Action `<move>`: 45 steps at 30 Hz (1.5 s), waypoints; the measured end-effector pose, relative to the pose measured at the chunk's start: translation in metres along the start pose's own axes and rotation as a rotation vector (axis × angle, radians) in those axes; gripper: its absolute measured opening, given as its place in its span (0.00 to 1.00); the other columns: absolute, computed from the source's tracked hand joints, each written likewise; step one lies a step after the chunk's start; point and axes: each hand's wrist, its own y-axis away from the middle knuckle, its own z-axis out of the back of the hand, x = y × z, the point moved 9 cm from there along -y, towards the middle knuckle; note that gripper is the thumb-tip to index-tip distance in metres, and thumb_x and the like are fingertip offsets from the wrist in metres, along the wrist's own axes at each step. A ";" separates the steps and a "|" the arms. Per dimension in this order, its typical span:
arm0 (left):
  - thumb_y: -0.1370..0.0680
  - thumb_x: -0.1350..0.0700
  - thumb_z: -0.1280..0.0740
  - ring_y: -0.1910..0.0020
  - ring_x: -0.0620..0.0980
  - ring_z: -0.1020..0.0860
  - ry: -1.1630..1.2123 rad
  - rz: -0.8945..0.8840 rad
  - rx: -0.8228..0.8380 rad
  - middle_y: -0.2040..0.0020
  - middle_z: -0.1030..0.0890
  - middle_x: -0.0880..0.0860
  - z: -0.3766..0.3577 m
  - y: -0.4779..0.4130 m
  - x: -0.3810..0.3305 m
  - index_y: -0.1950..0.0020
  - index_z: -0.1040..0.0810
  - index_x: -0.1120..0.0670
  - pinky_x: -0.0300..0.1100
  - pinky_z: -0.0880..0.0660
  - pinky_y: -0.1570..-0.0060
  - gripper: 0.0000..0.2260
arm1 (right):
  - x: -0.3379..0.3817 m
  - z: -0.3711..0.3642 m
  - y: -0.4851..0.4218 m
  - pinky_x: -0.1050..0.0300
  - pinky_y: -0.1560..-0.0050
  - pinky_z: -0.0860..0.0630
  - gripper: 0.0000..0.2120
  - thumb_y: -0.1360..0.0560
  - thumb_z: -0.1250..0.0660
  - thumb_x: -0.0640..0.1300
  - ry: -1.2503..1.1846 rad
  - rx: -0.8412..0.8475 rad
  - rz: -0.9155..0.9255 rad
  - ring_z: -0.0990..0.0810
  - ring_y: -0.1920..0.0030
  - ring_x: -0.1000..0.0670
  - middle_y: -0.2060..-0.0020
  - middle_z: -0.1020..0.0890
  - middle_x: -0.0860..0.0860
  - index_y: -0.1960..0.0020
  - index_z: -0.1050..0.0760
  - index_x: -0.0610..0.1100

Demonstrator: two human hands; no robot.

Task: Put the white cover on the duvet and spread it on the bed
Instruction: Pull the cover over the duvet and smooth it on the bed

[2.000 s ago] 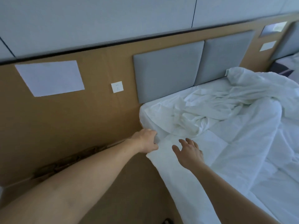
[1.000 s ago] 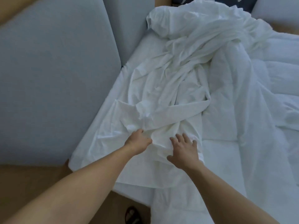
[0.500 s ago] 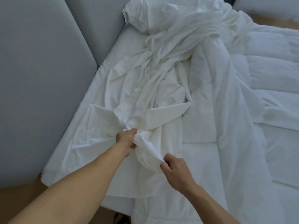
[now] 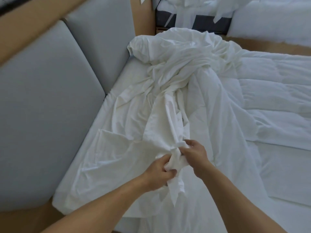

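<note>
A crumpled white cover (image 4: 170, 91) lies in a twisted heap along the head end of the bed (image 4: 94, 148), running from the far corner toward me. The quilted white duvet (image 4: 272, 91) lies spread to its right. My left hand (image 4: 158, 174) grips a bunched fold of the cover near its near end. My right hand (image 4: 193, 153) pinches the same bunch just beyond, fingers curled into the cloth. Both hands are close together, lifting the bunch slightly off the bed.
Grey padded headboard panels (image 4: 50, 98) on a wooden wall stand along the left. A second bed (image 4: 269, 17) with white linen and a dark base is at the back right, across a strip of wooden floor (image 4: 269, 44).
The view swung from the bed's corner to over the cover. Both hands moved from resting on the cloth to gripping it, then came together on one bunch.
</note>
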 end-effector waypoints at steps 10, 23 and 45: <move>0.25 0.35 0.32 0.43 0.53 0.24 0.333 0.407 -0.236 0.41 0.23 0.47 0.072 -0.023 0.034 0.38 0.27 0.45 0.54 0.24 0.46 0.21 | 0.009 0.035 0.062 0.60 0.71 0.31 0.05 0.41 0.36 0.41 -0.125 -0.044 0.211 0.29 0.72 0.52 0.73 0.28 0.50 0.67 0.27 0.41; 0.29 0.34 0.28 0.29 0.65 0.33 0.359 0.770 -0.247 0.25 0.34 0.58 0.095 -0.037 0.099 0.25 0.36 0.52 0.61 0.30 0.43 0.39 | -0.089 -0.006 0.048 0.62 0.71 0.38 0.09 0.46 0.41 0.42 0.308 0.122 -0.262 0.31 0.70 0.53 0.75 0.27 0.55 0.67 0.26 0.47; 0.26 0.61 0.33 0.63 0.56 0.22 0.593 0.578 -0.719 0.60 0.21 0.60 0.091 -0.085 0.113 0.54 0.23 0.62 0.49 0.23 0.59 0.05 | -0.070 0.008 -0.003 0.62 0.50 0.27 0.13 0.23 0.35 0.44 0.725 0.288 -0.102 0.22 0.47 0.52 0.42 0.20 0.50 0.40 0.22 0.45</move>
